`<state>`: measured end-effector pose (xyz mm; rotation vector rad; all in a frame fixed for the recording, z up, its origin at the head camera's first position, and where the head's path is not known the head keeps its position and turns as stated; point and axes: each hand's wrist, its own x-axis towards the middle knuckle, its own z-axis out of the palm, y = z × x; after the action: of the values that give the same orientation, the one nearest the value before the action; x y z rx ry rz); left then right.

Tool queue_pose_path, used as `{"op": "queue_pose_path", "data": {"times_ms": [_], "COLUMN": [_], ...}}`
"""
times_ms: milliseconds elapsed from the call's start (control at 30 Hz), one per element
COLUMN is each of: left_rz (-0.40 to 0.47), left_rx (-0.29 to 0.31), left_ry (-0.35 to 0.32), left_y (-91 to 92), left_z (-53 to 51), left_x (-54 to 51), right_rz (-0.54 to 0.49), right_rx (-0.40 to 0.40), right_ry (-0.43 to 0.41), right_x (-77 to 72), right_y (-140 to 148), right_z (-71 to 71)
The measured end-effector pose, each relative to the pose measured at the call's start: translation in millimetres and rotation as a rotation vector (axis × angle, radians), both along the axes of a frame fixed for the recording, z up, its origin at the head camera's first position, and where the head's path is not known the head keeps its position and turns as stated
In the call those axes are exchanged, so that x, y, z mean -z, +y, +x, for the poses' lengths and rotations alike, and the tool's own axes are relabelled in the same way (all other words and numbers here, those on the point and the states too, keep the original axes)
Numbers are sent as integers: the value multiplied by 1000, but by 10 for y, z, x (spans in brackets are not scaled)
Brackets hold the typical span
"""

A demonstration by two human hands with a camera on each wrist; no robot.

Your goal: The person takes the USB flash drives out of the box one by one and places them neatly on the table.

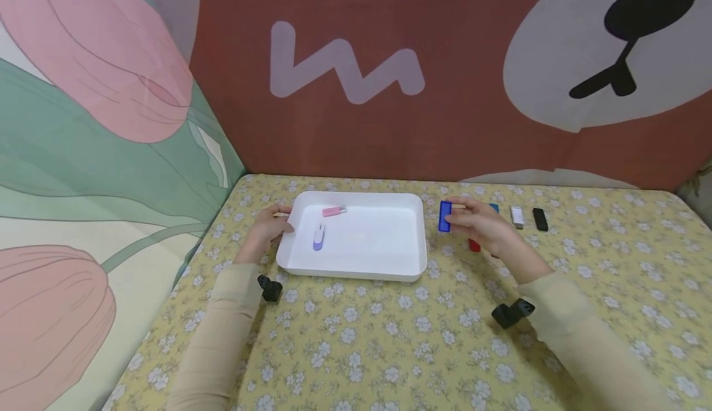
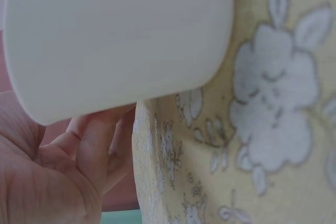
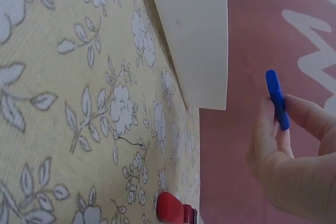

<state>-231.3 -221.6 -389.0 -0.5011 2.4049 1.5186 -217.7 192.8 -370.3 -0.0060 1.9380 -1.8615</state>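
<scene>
A blue USB flash drive (image 1: pixel 445 216) is pinched between the thumb and fingers of my right hand (image 1: pixel 477 220), just off the right side of the white tray (image 1: pixel 356 272). In the right wrist view the same blue drive (image 3: pixel 275 98) is seen nearly edge-on, above the cloth. My left hand (image 1: pixel 269 228) holds the tray's left edge; in the left wrist view the tray wall (image 2: pixel 121 40) hides part of its fingers. Inside the tray, toward its left, lie a pink flash drive (image 1: pixel 331 211) and a purple and white one (image 1: pixel 319 238).
Partly behind my right hand are a red flash drive (image 1: pixel 474 245) and a blue item (image 1: pixel 494 207). Farther right lie a white and silver drive (image 1: pixel 517 217) and a black one (image 1: pixel 540 219). A flowered yellow cloth (image 1: pixel 356 349) covers the table, with a printed backdrop (image 1: pixel 356 139) behind.
</scene>
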Motion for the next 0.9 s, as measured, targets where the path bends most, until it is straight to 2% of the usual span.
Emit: {"op": "queue_pose_path", "data": {"times_ms": [233, 533, 900], "left_rz": [10, 26, 3], "left_rx": [2, 0, 18], "left_ry": [11, 2, 0], "left_y": [-8, 5, -8], "left_z": [6, 14, -13], "left_x": [12, -7, 11], "right_rz": [-37, -59, -78], "right_rx": [-10, 21, 13], "right_ry": [0, -25, -37], "right_x": [7, 7, 76], "right_y": [98, 424, 794], "right_z": [8, 23, 63]}}
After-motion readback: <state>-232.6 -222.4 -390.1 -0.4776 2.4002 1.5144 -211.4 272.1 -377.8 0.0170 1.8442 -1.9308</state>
